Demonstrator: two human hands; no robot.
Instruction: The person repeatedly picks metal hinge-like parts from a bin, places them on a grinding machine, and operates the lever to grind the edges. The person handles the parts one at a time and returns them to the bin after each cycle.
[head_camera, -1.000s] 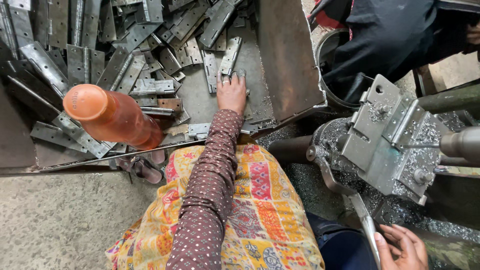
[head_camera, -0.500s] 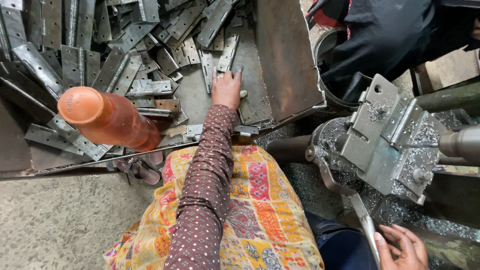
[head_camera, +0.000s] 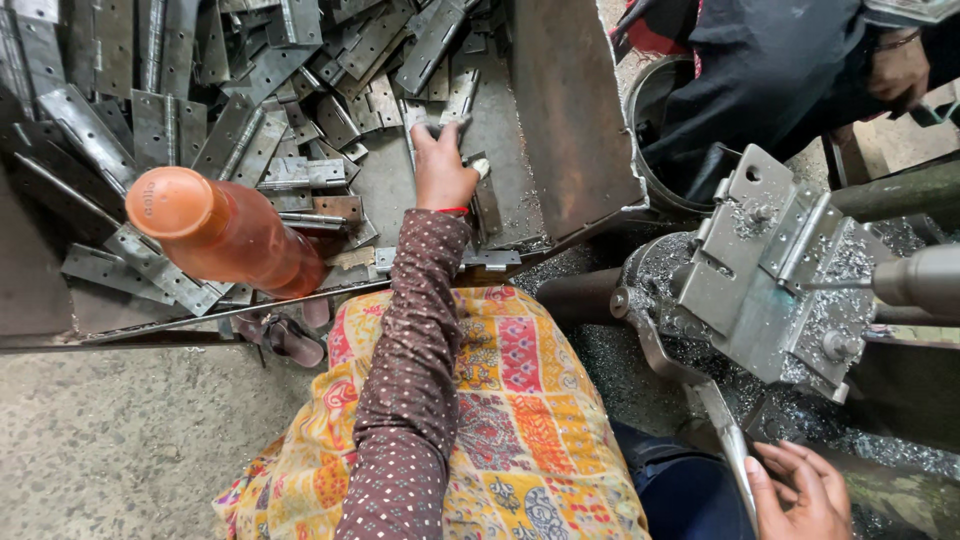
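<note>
Nearest to us, our right hand (head_camera: 800, 490) rests at the lower edge of view, fingers loosely curled about the flat metal lever (head_camera: 715, 420) of the drilling fixture (head_camera: 770, 270); whether it truly grips the lever we cannot tell. Metal shavings (head_camera: 600, 350) lie thick around the fixture base, so footing for any part set down there is poor.

Across the patterned cloth (head_camera: 510, 400) on the lap, our left arm reaches forward into the steel tray (head_camera: 570, 110). Our left hand (head_camera: 440, 170) lies palm down, fingers bent and closing on a steel hinge (head_camera: 460, 100) at the near edge of the heap of hinges (head_camera: 250, 90).

We judge the hinge rigid, fairly heavy for its bulk and sharp along its cut edges — take it across the flat leaves, not by the edges. It may fold at the knuckle when lifted.

Open room is limited: an orange bottle (head_camera: 225, 235) stands to the left, just beside the arm, the tray wall rises to the right, and neighbouring hinges overlap closely. Farthest off, another person in dark clothing (head_camera: 770, 70) works beyond the fixture.
</note>
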